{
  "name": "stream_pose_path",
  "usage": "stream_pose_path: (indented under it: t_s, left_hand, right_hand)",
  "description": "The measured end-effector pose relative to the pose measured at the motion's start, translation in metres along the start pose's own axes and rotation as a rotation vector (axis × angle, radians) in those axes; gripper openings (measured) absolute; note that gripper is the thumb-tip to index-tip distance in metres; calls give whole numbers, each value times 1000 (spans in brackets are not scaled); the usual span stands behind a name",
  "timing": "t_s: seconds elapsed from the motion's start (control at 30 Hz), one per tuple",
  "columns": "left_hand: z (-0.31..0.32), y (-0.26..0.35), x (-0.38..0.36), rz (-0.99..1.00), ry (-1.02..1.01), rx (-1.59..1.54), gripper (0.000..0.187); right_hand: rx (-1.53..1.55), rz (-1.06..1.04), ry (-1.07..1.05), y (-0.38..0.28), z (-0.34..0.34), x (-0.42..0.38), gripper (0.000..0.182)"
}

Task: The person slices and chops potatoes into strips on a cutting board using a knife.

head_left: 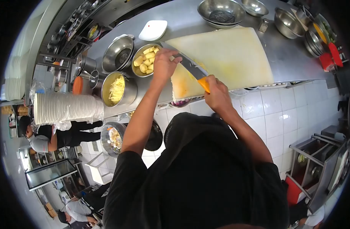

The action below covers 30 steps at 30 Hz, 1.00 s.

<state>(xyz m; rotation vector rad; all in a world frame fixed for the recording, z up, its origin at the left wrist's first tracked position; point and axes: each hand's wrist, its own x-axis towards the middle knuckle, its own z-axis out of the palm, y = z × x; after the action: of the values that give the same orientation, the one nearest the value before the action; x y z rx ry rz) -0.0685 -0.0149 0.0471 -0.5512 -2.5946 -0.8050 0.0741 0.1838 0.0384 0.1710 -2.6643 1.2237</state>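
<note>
My right hand (pixel 217 93) grips the orange handle of a kitchen knife (pixel 191 66). Its broad blade slants up and left over a white cutting board (pixel 236 57). Close to the tip end of the blade, my left hand (pixel 167 63) has its fingers bent together; anything between them is hidden. Just left of that hand is a metal bowl of peeled potatoes (pixel 144 61). A few thin pale shreds (pixel 197 65) cling beside the blade. A deep metal pot (pixel 131 93) nearer me holds pale yellow strips (pixel 117 89).
Steel bowls (pixel 117 53) and a white dish (pixel 153 30) stand left and behind. More bowls (pixel 222 13) line the counter's back. Stacked white containers (pixel 64 108) lie at left. A bin (pixel 114 137) is on the floor below. Other people (pixel 41 139) stand at far left.
</note>
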Motion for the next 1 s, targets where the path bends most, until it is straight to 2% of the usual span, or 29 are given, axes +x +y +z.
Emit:
stream_pose_path:
  t_s: [0.13, 0.23, 0.33, 0.43, 0.6, 0.73, 0.83, 1.0]
  left_hand:
    - [8, 11, -1, -52, -106, 57, 22]
    - [16, 20, 8, 59, -161, 142, 23]
    - [16, 32, 19, 76, -27, 146, 24]
    - [6, 30, 30, 75, 100, 92, 25]
    - [-12, 42, 34, -171, -12, -44, 24]
    - [-5, 41, 21, -240, -56, -91, 23]
    - [1, 39, 11, -282, -72, -134, 23]
    - [10, 30, -7, -317, -80, -150, 22]
  right_hand:
    - [-11, -27, -14, 8, -12, -8, 31]
    - [132, 74, -110, 3, -25, -13, 36]
    - [256, 285, -343, -6, -46, -16, 43]
    - [332, 281, -448, 8, -50, -33, 52]
    - [342, 391, -552, 18, -52, -51, 60]
    - [352, 430, -461, 19, -54, -61, 61]
    - [301, 385, -298, 27, -55, -70, 62]
    - [304, 570, -174, 38, -80, -75, 59]
